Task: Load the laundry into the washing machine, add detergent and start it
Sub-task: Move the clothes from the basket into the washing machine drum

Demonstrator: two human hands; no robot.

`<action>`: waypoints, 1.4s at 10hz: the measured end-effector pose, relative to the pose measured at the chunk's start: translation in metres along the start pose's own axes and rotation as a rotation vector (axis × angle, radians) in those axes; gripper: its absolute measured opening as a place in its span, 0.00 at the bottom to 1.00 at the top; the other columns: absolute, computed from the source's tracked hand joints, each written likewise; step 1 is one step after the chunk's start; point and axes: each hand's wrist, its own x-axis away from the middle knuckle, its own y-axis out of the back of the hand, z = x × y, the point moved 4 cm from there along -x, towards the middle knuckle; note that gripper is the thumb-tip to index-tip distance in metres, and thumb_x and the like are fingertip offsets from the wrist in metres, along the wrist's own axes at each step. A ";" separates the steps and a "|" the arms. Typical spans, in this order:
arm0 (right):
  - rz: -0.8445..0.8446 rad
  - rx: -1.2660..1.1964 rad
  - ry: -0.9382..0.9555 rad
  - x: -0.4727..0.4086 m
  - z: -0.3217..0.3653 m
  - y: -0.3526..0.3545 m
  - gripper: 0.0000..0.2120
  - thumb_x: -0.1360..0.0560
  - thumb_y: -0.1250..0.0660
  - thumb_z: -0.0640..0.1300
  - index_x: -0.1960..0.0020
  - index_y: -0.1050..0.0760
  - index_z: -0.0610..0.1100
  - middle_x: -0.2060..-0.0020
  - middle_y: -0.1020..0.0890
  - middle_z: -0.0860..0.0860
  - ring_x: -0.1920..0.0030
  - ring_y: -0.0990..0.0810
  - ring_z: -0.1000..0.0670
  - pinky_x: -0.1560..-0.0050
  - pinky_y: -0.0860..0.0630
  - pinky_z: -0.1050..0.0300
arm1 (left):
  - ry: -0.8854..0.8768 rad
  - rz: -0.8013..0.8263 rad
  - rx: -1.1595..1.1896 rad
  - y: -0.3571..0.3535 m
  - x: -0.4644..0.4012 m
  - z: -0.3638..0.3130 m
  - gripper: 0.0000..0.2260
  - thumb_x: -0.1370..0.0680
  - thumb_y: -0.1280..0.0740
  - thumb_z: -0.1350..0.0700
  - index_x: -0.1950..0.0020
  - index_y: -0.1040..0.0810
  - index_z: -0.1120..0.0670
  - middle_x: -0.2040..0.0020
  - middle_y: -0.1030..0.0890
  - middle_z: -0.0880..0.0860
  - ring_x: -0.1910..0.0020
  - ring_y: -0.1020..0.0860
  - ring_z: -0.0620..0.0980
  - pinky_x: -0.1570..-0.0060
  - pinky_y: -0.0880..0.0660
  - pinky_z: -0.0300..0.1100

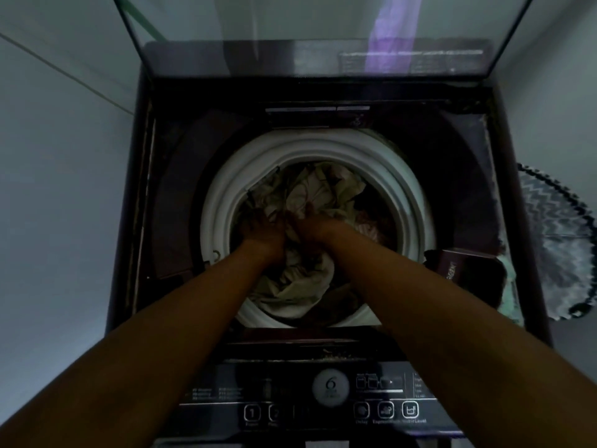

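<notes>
- Two bare forearms reach from the head view's lower corners down into the dark top-loading washing machine [452, 189], whose clear glass lid [323, 33] stands raised at the back.
- Inside the white ring-rimmed drum [223, 189] lies the crumpled pale cream and dark laundry [310, 192], piled close to the rim.
- Left hand [263, 229] is sunk in the cloth, fingers seemingly curled into a fold; right hand [318, 226] sits just beside it, bunching the pale fabric (the dim light hides the fingertips, so either grip is a judgement).
- Loading looks to be the step in hand, with the hands apparently pressing or settling the pile into the drum.
- Next would come letting go, lifting both hands clear and finding detergent; no bottle shows here, though a dark labelled compartment [458, 270] sits at the drum's right.
- Buttons on the black control panel [323, 412] lie nearest the person, untouched.
</notes>
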 end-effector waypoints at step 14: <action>-1.336 -0.906 -0.368 0.255 -0.291 0.056 0.12 0.21 0.37 0.44 0.60 0.24 0.38 0.63 0.20 0.42 0.61 0.24 0.45 0.61 0.33 0.53 | -0.996 -0.647 0.215 0.120 0.135 -0.368 0.13 0.25 0.34 0.59 0.41 0.23 0.56 0.54 0.22 0.52 0.54 0.26 0.53 0.51 0.27 0.49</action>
